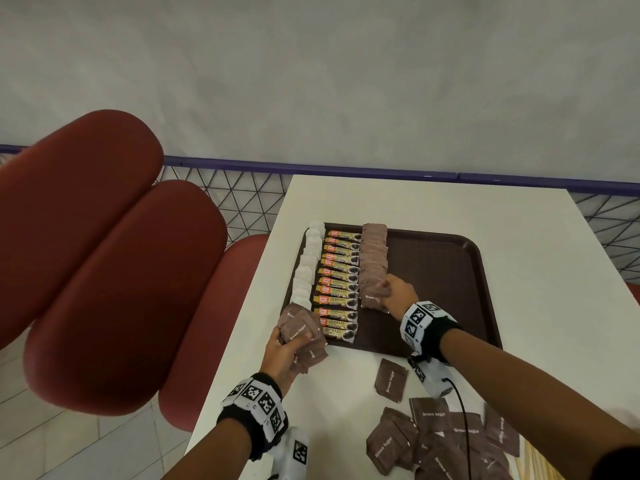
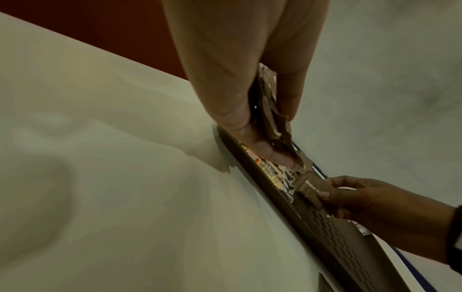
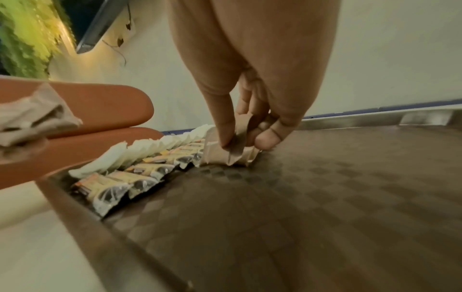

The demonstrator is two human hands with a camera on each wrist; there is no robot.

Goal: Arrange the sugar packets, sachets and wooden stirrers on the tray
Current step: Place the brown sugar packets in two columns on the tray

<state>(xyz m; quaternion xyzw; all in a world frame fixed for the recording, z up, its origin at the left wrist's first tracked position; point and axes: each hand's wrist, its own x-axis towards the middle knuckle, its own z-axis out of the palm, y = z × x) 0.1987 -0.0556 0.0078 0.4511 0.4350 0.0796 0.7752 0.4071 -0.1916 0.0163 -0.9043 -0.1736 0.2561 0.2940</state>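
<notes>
Right hand point(image 1: 398, 292) pinching flat brown paper sugar packet point(image 1: 375, 295) in overlapping tray row; left hand point(image 1: 284, 351) clutching crumpled brown packet bundle point(image 1: 302, 332).

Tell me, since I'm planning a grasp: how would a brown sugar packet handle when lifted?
Probably light and floppy: the bundle in the left hand bends and fans. Likely slippery in stacks, since the loose packets lie splayed on the table.

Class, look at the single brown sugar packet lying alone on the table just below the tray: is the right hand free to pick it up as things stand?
Probably not yet. The right hand already pinches a packet on the tray. The lone packet lies uncovered near that wrist.
</notes>
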